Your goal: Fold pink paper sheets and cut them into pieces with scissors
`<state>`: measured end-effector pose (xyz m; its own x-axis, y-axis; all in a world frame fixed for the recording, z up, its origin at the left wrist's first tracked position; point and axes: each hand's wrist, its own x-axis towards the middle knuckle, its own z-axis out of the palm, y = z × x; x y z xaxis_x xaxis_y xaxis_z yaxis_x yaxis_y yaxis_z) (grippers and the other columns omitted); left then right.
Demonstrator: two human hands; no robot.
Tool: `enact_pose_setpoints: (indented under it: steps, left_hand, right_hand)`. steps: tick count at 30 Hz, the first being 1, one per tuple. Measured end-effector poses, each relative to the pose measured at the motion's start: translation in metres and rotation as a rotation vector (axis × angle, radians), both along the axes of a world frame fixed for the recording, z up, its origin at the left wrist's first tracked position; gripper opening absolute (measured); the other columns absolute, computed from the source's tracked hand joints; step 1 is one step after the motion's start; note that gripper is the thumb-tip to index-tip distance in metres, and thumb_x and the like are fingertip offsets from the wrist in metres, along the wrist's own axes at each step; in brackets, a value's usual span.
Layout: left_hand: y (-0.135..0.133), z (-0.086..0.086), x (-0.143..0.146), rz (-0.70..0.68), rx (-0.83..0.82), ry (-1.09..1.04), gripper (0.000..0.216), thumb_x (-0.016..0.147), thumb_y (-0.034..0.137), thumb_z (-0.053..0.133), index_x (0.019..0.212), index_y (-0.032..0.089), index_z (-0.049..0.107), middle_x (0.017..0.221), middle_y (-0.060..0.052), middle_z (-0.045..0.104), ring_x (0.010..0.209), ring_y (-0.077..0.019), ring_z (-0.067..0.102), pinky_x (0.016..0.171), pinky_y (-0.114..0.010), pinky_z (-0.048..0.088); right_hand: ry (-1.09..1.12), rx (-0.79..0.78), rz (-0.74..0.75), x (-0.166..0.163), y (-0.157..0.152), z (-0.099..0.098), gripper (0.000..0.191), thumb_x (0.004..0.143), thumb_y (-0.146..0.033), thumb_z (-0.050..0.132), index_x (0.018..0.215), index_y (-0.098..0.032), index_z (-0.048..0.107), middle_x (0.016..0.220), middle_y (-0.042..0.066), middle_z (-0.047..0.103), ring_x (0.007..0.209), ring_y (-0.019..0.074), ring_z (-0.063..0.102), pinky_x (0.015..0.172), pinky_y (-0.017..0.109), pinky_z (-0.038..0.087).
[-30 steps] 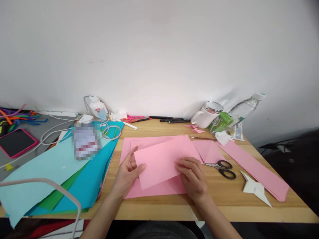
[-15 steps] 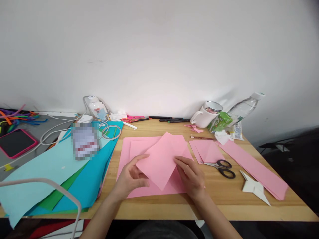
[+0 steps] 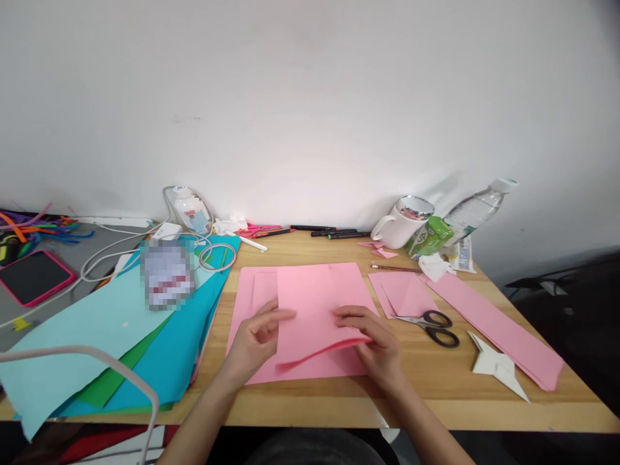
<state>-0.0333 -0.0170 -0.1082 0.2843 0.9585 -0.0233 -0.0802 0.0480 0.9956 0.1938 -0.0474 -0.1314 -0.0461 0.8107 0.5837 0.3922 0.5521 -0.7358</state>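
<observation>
A square sheet of pink paper point(image 3: 310, 290) is tilted above larger pink sheets point(image 3: 245, 290), its near edge lifted and curved. My left hand point(image 3: 256, 336) is at its left edge, one finger over the front and the other fingertips cut off by the edge. At the lower right corner, my right hand point(image 3: 372, 342) grips the sheet, fingers above and thumb underneath. Black-handled scissors point(image 3: 431, 326) lie right of that hand, touching folded pink paper point(image 3: 407, 290).
A white folded paper star point(image 3: 494, 365) and long pink strips point(image 3: 498, 332) lie on the right. Along the wall are a white mug point(image 3: 400, 223), a tilted water bottle point(image 3: 477, 210) and several pens point(image 3: 334, 233). Blue paper point(image 3: 174, 361) and a cable point(image 3: 150, 394) lie left.
The small pink sheet has turned from a diamond position to nearly square with the table, and its near edge has lifted. My right hand has shifted to the lower right corner.
</observation>
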Motion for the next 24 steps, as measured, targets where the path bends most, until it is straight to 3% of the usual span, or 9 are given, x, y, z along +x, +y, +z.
enact_pose_setpoints:
  steps: [2,6,10,14,15,17,20,22,24]
  left_hand:
    - [-0.001,0.001,-0.001,-0.005,0.067,0.141,0.023,0.061,0.018,0.075,0.084,0.019,0.075,0.097,-0.008,0.071,0.099,-0.0237,0.062,0.085,-0.031,0.049]
    - [-0.004,0.001,-0.002,-0.123,0.098,0.284,0.019,0.06,0.028,0.076,0.076,0.016,0.074,0.08,-0.007,0.072,0.076,-0.0234,0.065,0.068,-0.032,0.052]
    - [0.003,0.007,-0.007,-0.248,0.088,0.255,0.015,0.071,0.029,0.068,0.079,0.016,0.071,0.086,-0.007,0.071,0.083,-0.023,0.065,0.078,-0.034,0.05]
    - [0.026,0.029,-0.012,0.112,0.059,0.003,0.023,0.081,0.036,0.058,0.096,0.019,0.062,0.111,-0.009,0.065,0.098,-0.022,0.062,0.083,-0.034,0.047]
    - [0.032,0.036,-0.011,0.146,0.039,-0.07,0.029,0.083,0.039,0.054,0.105,0.019,0.059,0.116,-0.011,0.063,0.099,-0.0226,0.062,0.085,-0.035,0.047]
    - [0.042,0.049,-0.006,0.059,0.001,-0.08,0.045,0.085,0.048,0.047,0.118,0.018,0.053,0.114,-0.014,0.063,0.097,-0.0237,0.062,0.081,-0.036,0.048]
    - [0.047,0.061,0.006,-0.118,0.081,0.127,0.055,0.083,0.059,0.04,0.102,0.014,0.064,0.083,-0.011,0.066,0.075,-0.0192,0.061,0.066,-0.028,0.048]
    - [0.047,0.061,0.013,-0.135,0.176,0.248,0.053,0.082,0.059,0.042,0.1,0.014,0.065,0.06,-0.002,0.054,0.057,-0.0132,0.049,0.052,-0.023,0.04]
    - [0.047,0.057,0.018,-0.123,0.187,0.318,0.046,0.082,0.053,0.048,0.104,0.016,0.063,0.052,0.005,0.038,0.048,-0.0096,0.036,0.045,-0.021,0.029]
  right_hand:
    - [0.089,-0.102,-0.012,-0.002,0.0,0.001,0.01,0.083,-0.016,0.058,0.077,-0.022,0.063,0.1,0.009,0.067,0.094,0.0224,0.063,0.078,0.035,0.05]
    - [0.363,-0.348,-0.063,-0.005,0.006,-0.001,0.018,0.08,-0.03,0.063,0.064,-0.021,0.06,0.098,0.009,0.069,0.103,0.0262,0.059,0.084,0.037,0.046]
    - [0.533,-0.471,-0.032,0.003,0.02,0.007,0.019,0.077,-0.035,0.066,0.066,-0.021,0.062,0.078,0.003,0.068,0.076,0.0194,0.062,0.069,0.03,0.048]
    - [0.495,-0.487,0.06,0.016,0.037,0.032,0.016,0.069,-0.03,0.074,0.062,-0.019,0.065,0.074,0.003,0.068,0.07,0.0169,0.06,0.065,0.028,0.047]
    - [0.453,-0.504,0.123,0.018,0.042,0.039,0.015,0.069,-0.029,0.074,0.063,-0.019,0.065,0.074,0.003,0.068,0.069,0.0166,0.059,0.064,0.028,0.047]
    - [0.378,-0.515,0.222,0.02,0.049,0.05,0.015,0.069,-0.027,0.074,0.061,-0.018,0.065,0.07,0.003,0.067,0.067,0.016,0.058,0.063,0.028,0.047]
    - [0.319,-0.543,0.282,0.018,0.059,0.054,0.015,0.069,-0.027,0.073,0.063,-0.017,0.065,0.07,0.004,0.067,0.066,0.0155,0.057,0.061,0.028,0.047]
    - [0.298,-0.572,0.282,0.016,0.064,0.05,0.014,0.07,-0.028,0.073,0.065,-0.017,0.066,0.072,0.004,0.067,0.065,0.0151,0.057,0.061,0.028,0.047]
    - [0.289,-0.589,0.274,0.014,0.067,0.044,0.014,0.071,-0.028,0.072,0.066,-0.016,0.066,0.071,0.004,0.066,0.064,0.0143,0.057,0.06,0.027,0.046]
